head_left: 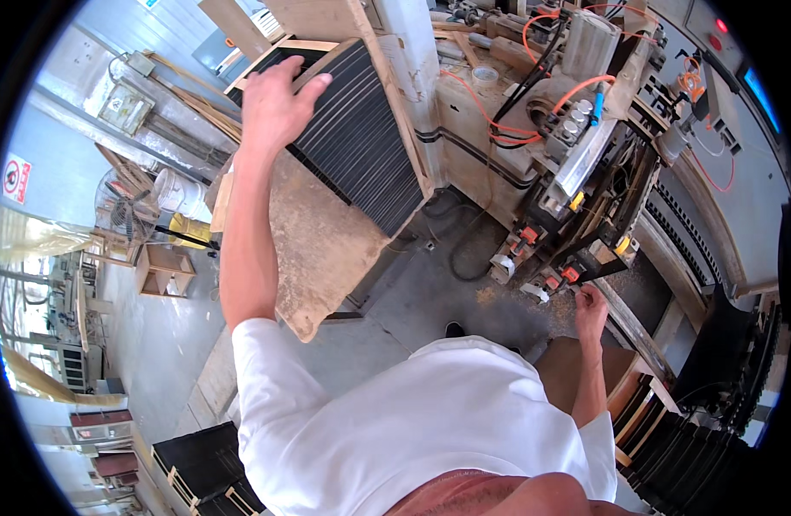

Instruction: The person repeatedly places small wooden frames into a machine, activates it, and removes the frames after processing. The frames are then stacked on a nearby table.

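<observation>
Grey workshop floor (387,310) is running between a worn brown counter (326,232) and a machine (589,43), over which orange hoses (584,93) are looping. Dark slats (361,129), the items under handling, are lying side by side in a close-packed stack along the counter's far and right edges, with a wooden board (395,103) flanking their right side.

The person's left hand (275,107) is resting at the stack's far left corner, thumb and fingers standing apart and apparently straddling a slat's end; whether they are actually gripping it, the inspector is unable to tell. The right hand (591,314) is hanging well apart from the stack, just beside the machine's red clamps (570,273), its fingers curling inward; whether they are enclosing anything is not showing.

In the inspector's judgement, sound handling is calling for one slat at a time, pinched squarely at its end so that its neighbours are not dragging along. Length is likely to be making a single-handed lift unsteady, so a second support near the middle is advisable. Fingers should be keeping clear of the clamps throughout.
</observation>
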Tool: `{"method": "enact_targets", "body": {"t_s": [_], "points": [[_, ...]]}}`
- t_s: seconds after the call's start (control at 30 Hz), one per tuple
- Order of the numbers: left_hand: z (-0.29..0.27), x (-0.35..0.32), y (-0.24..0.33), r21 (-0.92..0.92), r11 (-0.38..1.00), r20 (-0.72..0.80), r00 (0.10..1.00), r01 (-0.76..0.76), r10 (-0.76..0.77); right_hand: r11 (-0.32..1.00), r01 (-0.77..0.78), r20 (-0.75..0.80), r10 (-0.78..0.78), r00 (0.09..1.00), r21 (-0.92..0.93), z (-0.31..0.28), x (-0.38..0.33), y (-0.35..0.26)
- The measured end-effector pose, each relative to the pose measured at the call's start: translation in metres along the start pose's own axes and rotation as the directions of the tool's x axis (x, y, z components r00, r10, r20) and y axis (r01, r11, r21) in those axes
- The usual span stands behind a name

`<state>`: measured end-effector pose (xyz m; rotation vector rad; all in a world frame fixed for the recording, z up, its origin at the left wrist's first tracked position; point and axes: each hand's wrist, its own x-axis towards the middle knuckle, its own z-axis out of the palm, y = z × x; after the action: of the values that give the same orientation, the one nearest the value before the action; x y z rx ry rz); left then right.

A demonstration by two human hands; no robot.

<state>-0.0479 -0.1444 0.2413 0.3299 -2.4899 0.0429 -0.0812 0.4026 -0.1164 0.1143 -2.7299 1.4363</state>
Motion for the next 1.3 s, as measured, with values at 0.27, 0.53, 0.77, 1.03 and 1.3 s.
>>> {"method": "enact_targets", "body": {"t_s": [0.27,0.53,0.77,1.03,1.3], "points": [[0.012,0.016,0.003,-0.005,0.986,0.203,0.966,0.165,-0.161,0.998,-0.064,0.024,0.064,0.998,0.012,-0.04,-0.015,0.02],[0.014,-0.029,0.137,-0.217,0.95,-0.31,0.907,0.223,-0.284,0.988,-0.018,-0.05,0.011,0.999,-0.156,-0.134,-0.033,0.023],[0.126,-0.209,0.38,-0.828,0.547,0.041,0.959,-0.125,0.282,0.948,0.124,-0.334,-0.223,0.916,-0.294,-0.246,-0.069,0.014],[0.231,-0.3,0.477,-0.731,0.324,0.66,0.504,0.6,0.557,0.603,-0.666,-0.521,0.433,0.736,-0.439,-0.251,-0.184,0.135],[0.269,-0.233,0.521,-0.653,0.341,0.693,0.352,0.676,0.629,0.629,-0.759,-0.652,0.507,0.564,-0.167,-0.219,-0.206,0.144]]}}
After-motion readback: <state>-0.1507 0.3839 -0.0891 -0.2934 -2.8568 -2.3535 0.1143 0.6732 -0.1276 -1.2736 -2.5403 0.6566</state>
